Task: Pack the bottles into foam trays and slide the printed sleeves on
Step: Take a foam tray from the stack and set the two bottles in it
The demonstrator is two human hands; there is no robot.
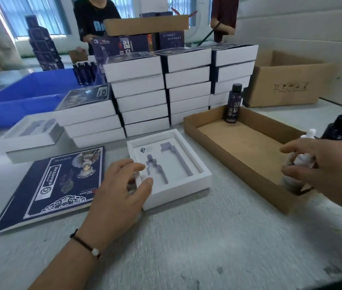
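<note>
On the grey surface (186, 237) lies a white foam tray (172, 164) (its slots hold nothing). Left hand (124, 185) rests on its near corner, fingers spread. Right hand (322, 170) grips a small bottle (297, 164) over the brown cardboard tray (239, 147). Beside it lies a blue sleeve (55, 185).

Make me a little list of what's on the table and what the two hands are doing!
left hand: over the near left corner of the foam tray, fingers loosely curled; whether it touches is unclear
right hand: grips a spray bottle with a white top, over the cardboard tray
foam tray: white, slots unfilled
cardboard tray: one dark bottle upright in its far corner
printed sleeve: blue, flat, left of the foam tray
white boxes: stacked behind
</note>
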